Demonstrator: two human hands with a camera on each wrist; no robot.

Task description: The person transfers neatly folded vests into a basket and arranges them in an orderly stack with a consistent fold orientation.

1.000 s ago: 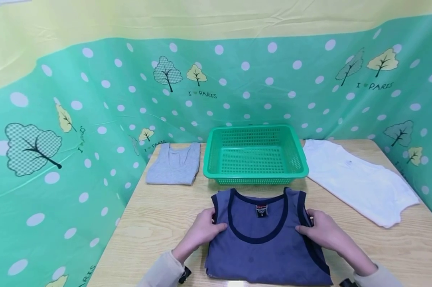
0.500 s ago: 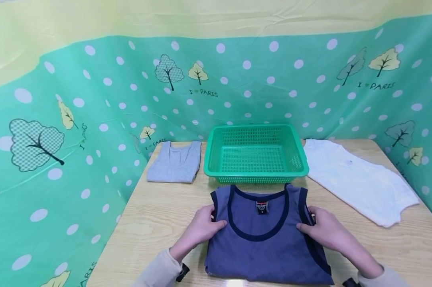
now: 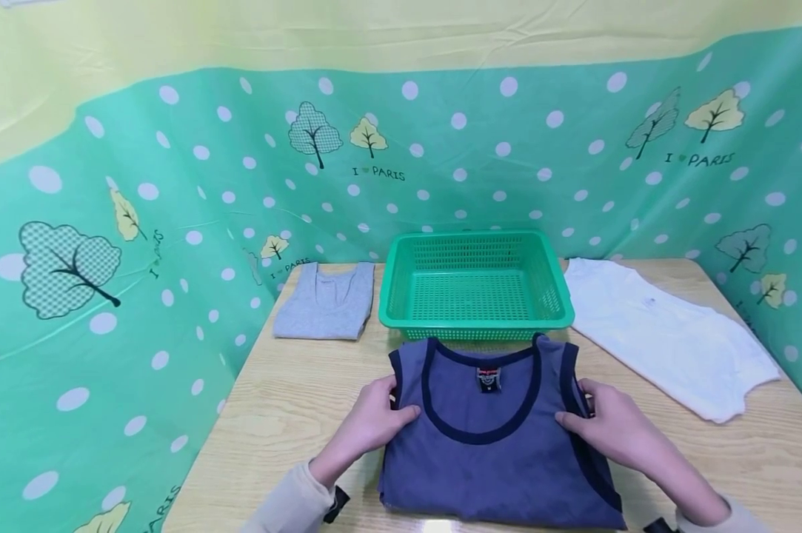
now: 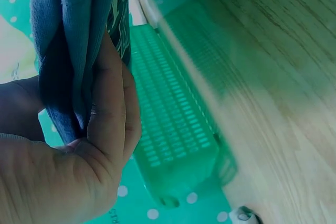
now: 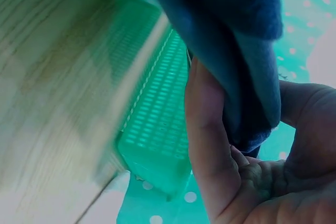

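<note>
A folded navy tank top [image 3: 480, 474] with black trim and a neck label lies at the front of the table, its upper part tilted up toward the basket. My left hand [image 3: 372, 416] pinches its left side near the armhole, thumb on top and fingers beneath. On the other side, my right hand [image 3: 610, 426] grips the right edge the same way. Both wrist views show layered cloth [image 4: 79, 51] between thumb and fingers. Just behind the shirt stands a green plastic basket [image 3: 477, 326] with nothing inside.
A folded grey tank top [image 3: 321, 314] lies left of the basket. To the right, a folded white T-shirt [image 3: 667, 333] lies slantwise on the wooden table [image 3: 261, 444]. A green and yellow patterned curtain [image 3: 454, 141] hangs behind and along the sides.
Both hands have raised the tank top's shoulder end slightly and shifted it a little toward the basket. My right hand has moved slightly outward. The basket and other clothes stay put.
</note>
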